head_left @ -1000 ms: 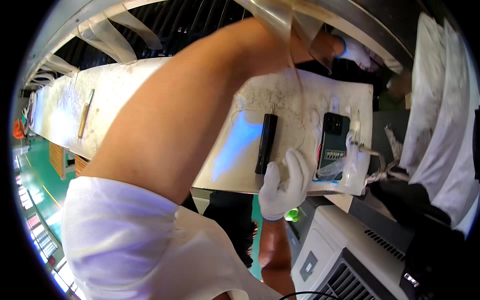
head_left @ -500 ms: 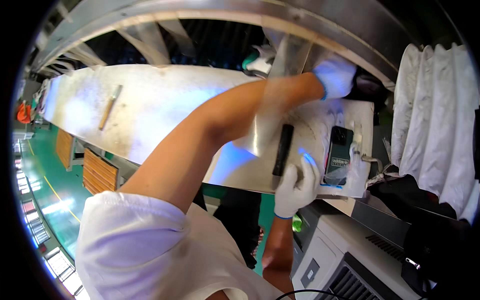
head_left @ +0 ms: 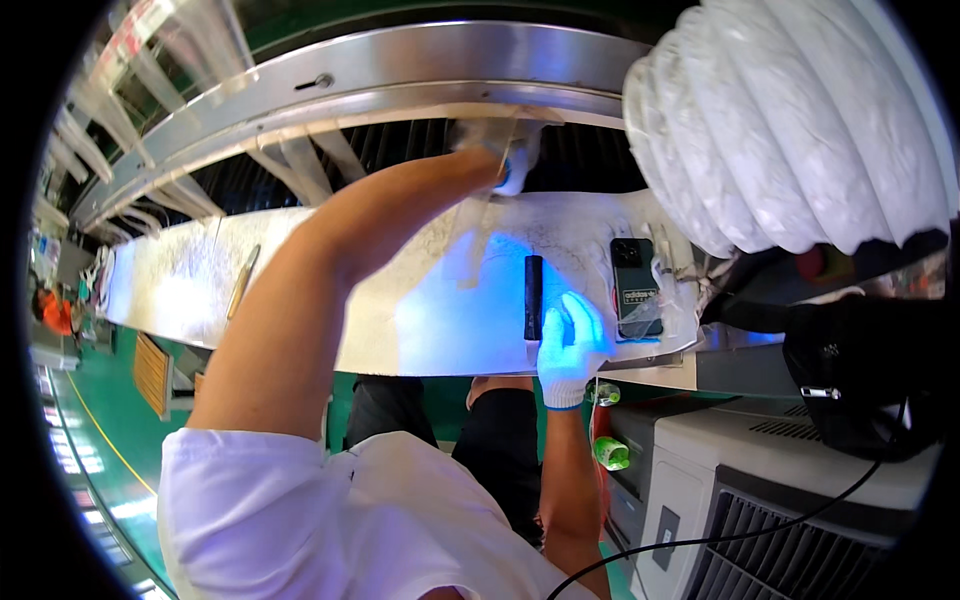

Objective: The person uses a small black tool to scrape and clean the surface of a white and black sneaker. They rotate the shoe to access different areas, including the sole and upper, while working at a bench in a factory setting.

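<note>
One head-worn fisheye view looks steeply down from close above the shirt [head_left: 400, 510], over the table [head_left: 440, 340] to the rail [head_left: 440, 60].

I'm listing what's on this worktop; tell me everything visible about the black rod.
The black rod is slim and straight, perhaps plastic or rubber; its ends show no clear detail. It lies on the pale, blue-lit worktop, pointing away from the person, just left of the right hand; whether they touch is unclear.

White ribbed duct [head_left: 780, 130] far right, dark phone [head_left: 630, 265] right of centre, black bag [head_left: 860, 350] right, grey vented machine [head_left: 690, 470] near right; left: wooden-handled tool [head_left: 239, 295], slatted wooden panel [head_left: 152, 375], green floor [head_left: 110, 425]
</note>
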The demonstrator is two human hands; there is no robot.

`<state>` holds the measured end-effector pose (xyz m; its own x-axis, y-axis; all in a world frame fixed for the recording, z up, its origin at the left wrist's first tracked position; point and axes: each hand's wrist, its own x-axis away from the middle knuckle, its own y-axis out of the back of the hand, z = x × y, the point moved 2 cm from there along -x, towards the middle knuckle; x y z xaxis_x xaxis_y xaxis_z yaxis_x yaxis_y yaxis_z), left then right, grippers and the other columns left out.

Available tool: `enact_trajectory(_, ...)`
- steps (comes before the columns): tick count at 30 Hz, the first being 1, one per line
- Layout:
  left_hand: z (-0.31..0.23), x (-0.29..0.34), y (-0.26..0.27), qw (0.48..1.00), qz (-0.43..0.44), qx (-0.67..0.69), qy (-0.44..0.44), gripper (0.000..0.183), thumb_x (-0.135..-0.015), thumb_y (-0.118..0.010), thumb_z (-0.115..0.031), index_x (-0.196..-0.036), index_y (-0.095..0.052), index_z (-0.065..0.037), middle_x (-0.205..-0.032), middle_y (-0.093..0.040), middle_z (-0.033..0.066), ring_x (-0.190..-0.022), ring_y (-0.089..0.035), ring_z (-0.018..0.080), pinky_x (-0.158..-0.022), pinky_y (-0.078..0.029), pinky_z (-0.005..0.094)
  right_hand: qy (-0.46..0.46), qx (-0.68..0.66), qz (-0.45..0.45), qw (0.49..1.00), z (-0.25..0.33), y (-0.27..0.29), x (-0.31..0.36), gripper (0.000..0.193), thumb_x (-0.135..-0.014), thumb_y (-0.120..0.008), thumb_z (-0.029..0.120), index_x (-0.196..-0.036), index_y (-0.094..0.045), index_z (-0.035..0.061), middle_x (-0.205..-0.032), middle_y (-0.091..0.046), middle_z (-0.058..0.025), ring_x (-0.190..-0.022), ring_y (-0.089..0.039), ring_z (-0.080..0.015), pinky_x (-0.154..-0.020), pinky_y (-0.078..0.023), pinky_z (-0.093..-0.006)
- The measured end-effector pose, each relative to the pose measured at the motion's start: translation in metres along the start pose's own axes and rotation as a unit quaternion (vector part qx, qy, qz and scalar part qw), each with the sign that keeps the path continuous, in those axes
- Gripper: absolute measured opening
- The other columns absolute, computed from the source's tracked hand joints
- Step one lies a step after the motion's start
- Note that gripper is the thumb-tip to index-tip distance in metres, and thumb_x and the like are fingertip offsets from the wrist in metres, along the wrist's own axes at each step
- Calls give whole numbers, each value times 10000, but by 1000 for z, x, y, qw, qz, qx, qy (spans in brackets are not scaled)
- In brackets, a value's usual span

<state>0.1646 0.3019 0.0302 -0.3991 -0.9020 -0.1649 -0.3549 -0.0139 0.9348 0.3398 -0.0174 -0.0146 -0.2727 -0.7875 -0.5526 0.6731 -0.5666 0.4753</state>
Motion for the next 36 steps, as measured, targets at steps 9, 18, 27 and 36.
enact_trajectory(9,40,-17,34,992,113,-24,-47,388,-920,-728,-308,-1223,-765,-68,-1237,-743,200,-1100,-719,395,-936,-585,508,-3,-53,-2,999,5,-4,0,211,-937,-847,144,-1098,-801,16,-1118,-791,-166,-1033,-767,-375,-918,-619,-462)
enact_trajectory(18,43,-52,19,987,140,-4,-82,404,-950,-730,-344,-1297,-758,-138,-1341,-734,152,-1218,-702,360,-1027,-567,480,40,5,10,999,2,3,-1,277,-925,-856,119,-1178,-770,46,-1183,-768,-157,-1062,-753,-379,-931,-613,-468)
enact_trajectory(27,68,123,104,990,-14,-105,-98,351,-993,-703,-439,-1113,-788,-119,-1256,-766,149,-1080,-745,384,-1022,-567,525,23,24,-7,999,6,-8,5,302,-911,-877,212,-1163,-795,67,-1245,-769,-155,-1142,-746,-373,-984,-602,-477)
enact_trajectory(36,-6,303,129,971,144,-143,-124,633,-802,-890,-489,-1261,-765,-72,-1116,-754,201,-1007,-744,391,-820,-583,547,64,130,135,980,10,-25,-3,531,-875,-863,295,-1368,-759,129,-1536,-642,-162,-1351,-612,-424,-1142,-512,-535)
